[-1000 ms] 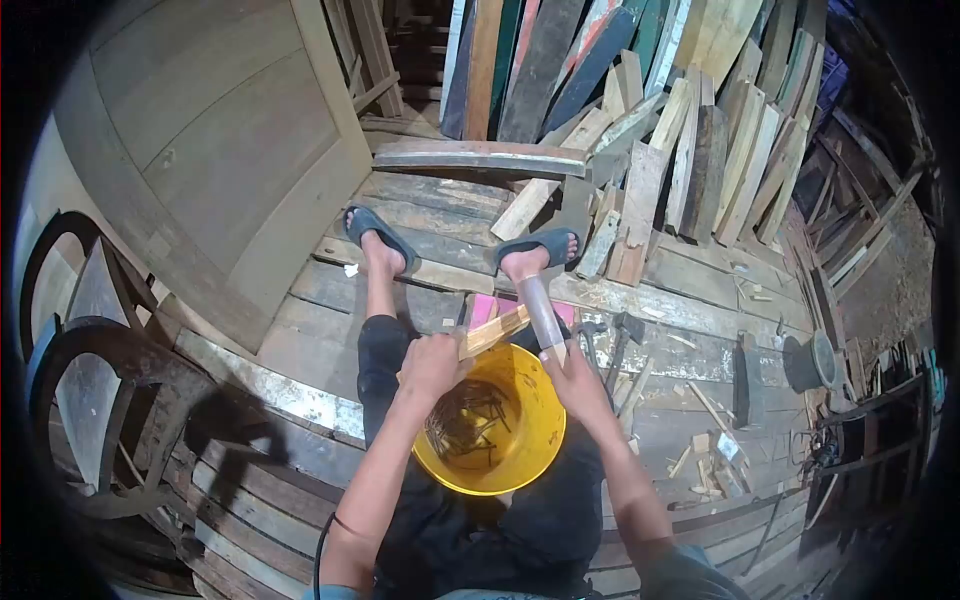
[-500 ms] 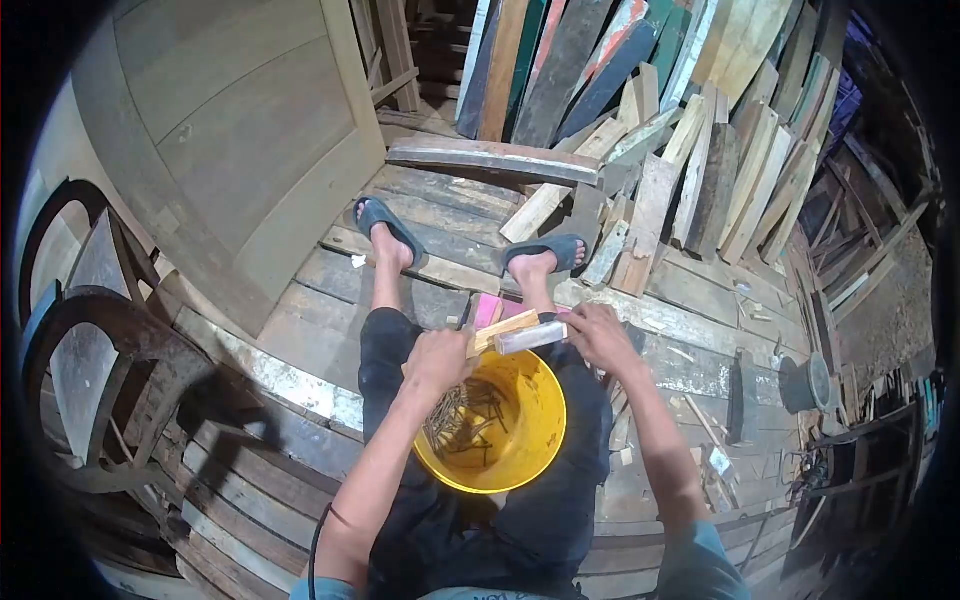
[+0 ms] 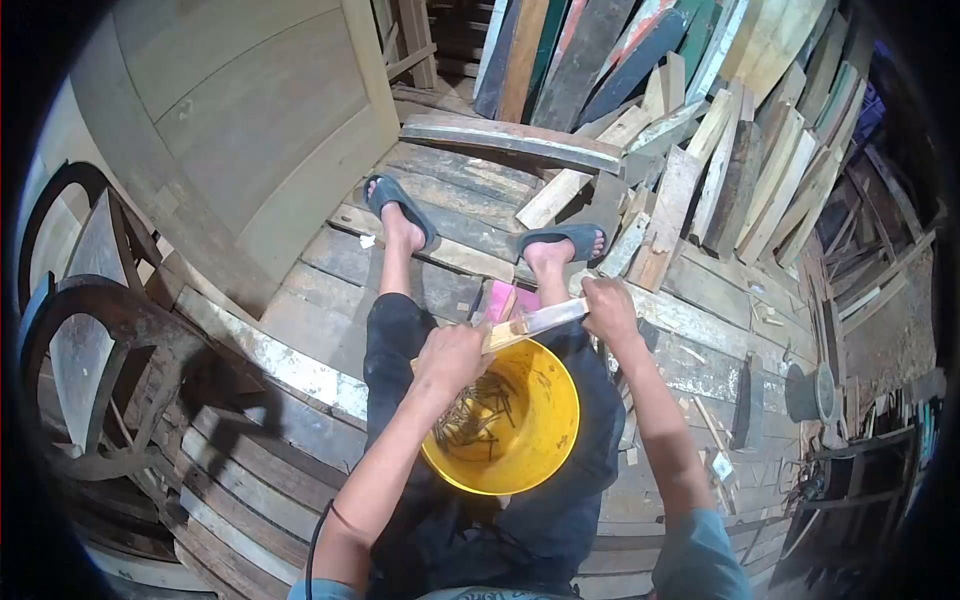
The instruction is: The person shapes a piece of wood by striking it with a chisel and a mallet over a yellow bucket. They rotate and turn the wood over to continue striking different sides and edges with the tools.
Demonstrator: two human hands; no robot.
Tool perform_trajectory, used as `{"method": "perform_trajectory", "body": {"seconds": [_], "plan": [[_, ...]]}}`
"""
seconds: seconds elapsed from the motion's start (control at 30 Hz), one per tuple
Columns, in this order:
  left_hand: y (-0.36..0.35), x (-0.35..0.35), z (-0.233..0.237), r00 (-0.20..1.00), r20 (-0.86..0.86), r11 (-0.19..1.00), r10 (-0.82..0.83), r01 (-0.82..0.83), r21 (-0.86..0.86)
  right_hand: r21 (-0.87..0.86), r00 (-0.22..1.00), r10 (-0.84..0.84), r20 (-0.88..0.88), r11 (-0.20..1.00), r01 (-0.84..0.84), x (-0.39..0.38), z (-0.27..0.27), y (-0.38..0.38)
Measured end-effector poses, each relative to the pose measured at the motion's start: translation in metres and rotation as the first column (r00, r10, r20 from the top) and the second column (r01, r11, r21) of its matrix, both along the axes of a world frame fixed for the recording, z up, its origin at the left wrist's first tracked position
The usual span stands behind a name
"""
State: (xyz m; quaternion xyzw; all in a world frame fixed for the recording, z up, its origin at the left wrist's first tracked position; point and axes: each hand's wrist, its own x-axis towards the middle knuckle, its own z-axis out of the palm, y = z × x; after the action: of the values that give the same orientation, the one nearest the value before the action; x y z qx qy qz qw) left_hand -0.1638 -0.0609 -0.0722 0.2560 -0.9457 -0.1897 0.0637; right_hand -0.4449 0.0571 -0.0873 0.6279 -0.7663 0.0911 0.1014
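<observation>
1. The left hand [image 3: 450,358] is gripping a pale, split wooden stick [image 3: 503,337] over the round yellow plastic bucket's [image 3: 548,405] far side; the right hand's [image 3: 608,310] fingers are clasping a flat greyish-white strip [image 3: 556,315] — apparently meeting it.
2. Thin dark pieces [image 3: 487,410] are already lying inside — how finished the stick is, I can't tell.
3. Its long axis is slanting forward-right.

Glossy yellow plastic on the bucket [image 3: 548,440], rough wood (paint-flecked in places) on the floorboards [image 3: 330,275].

Wooden planks [image 3: 672,200] lean together beyond the plank floor [image 3: 330,270], right of a panelled door [image 3: 260,130].
</observation>
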Motion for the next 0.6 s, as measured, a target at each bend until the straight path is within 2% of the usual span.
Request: {"method": "perform_trajectory", "body": {"seconds": [0.03,0.13,0.2,0.3,0.33,0.43,0.57,0.6], "plan": [[0.0,0.0,-0.001,1.0,-0.005,1.0,0.002,-0.002,0.001,-0.071,1.0,0.005,0.023,0.997,-0.003,-0.004,-0.007,-0.001],[-0.001,0.0,-0.003,1.0,-0.003,1.0,0.018,-0.018,0.004,0.006,1.0,0.003,0.019,1.0,-0.003,0.009,0.014,0.008],[0.002,-0.001,0.0,1.0,0.002,1.0,0.002,-0.002,-0.007,0.106,0.999,-0.028,0.036,0.994,0.024,-0.005,0.009,0.01],[0.004,-0.003,-0.001,1.0,-0.019,1.0,0.009,-0.01,-0.025,0.028,0.999,-0.05,0.009,0.998,0.05,-0.013,0.005,0.013],[0.004,-0.001,-0.003,0.997,-0.079,0.999,0.018,-0.021,-0.033,0.002,1.0,-0.004,-0.003,1.0,0.004,-0.01,0.001,0.014],[0.002,-0.001,0.0,1.0,-0.014,1.0,0.021,-0.021,0.0,-0.023,0.996,0.058,-0.066,0.998,-0.06,0.003,0.012,0.016],[0.002,-0.003,-0.003,1.0,0.005,1.0,0.014,-0.014,-0.002,-0.064,1.0,0.008,-0.012,0.998,-0.009,0.0,0.007,0.009],[0.003,-0.001,-0.001,1.0,-0.008,1.0,0.021,-0.021,0.001,-0.038,0.998,0.026,-0.056,0.999,-0.028,0.009,0.006,0.013]]}}
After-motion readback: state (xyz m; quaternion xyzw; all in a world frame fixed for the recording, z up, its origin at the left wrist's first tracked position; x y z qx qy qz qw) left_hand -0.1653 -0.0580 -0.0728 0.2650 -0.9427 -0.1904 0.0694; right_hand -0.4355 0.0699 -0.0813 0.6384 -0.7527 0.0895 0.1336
